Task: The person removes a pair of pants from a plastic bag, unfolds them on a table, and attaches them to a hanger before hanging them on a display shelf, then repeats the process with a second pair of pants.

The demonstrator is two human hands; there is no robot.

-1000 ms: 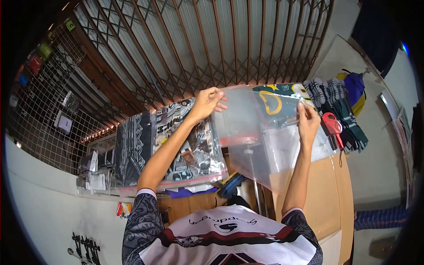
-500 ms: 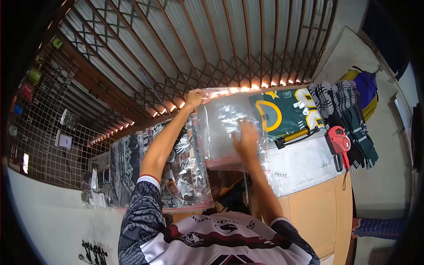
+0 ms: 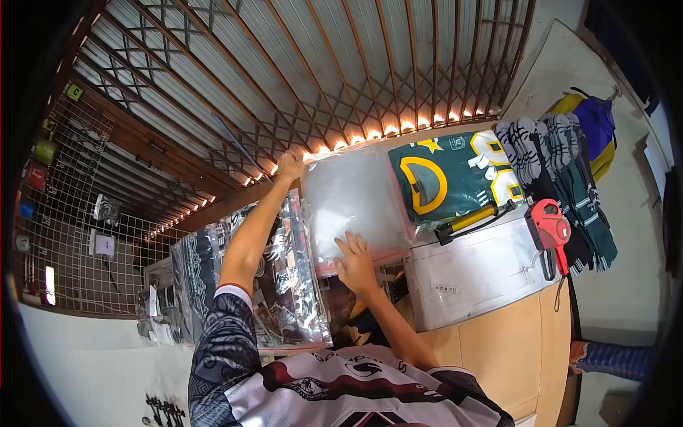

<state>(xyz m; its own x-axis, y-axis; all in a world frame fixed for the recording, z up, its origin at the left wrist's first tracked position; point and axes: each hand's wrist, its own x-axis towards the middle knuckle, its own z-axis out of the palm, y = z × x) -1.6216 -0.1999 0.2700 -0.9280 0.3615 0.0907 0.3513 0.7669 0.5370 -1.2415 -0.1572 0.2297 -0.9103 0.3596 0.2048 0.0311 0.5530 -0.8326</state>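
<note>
A clear plastic bag (image 3: 348,192) with a red strip along its near edge lies on the counter in front of me. At its far left corner is my left hand (image 3: 289,165), fingers closed on the plastic. My right hand (image 3: 356,263) rests with fingers spread on the bag's near edge. Right of the bag lies a folded green jersey (image 3: 455,174) with yellow and white markings, in clear wrapping. Packaged dark patterned garments (image 3: 284,285) lie to the left, partly behind my left forearm.
A yellow and black hand pump (image 3: 473,219) lies by the jersey. The red label gun (image 3: 549,226) stands near a silver-grey sheet (image 3: 477,274). Several socks (image 3: 569,192) lie at the right end. Behind the counter is a folding metal gate (image 3: 341,78); a wire grid (image 3: 78,213) stands left.
My right hand has moved down and left onto the bag's near edge. The bag now lies flatter and farther left; my left hand has shifted left with its corner.
</note>
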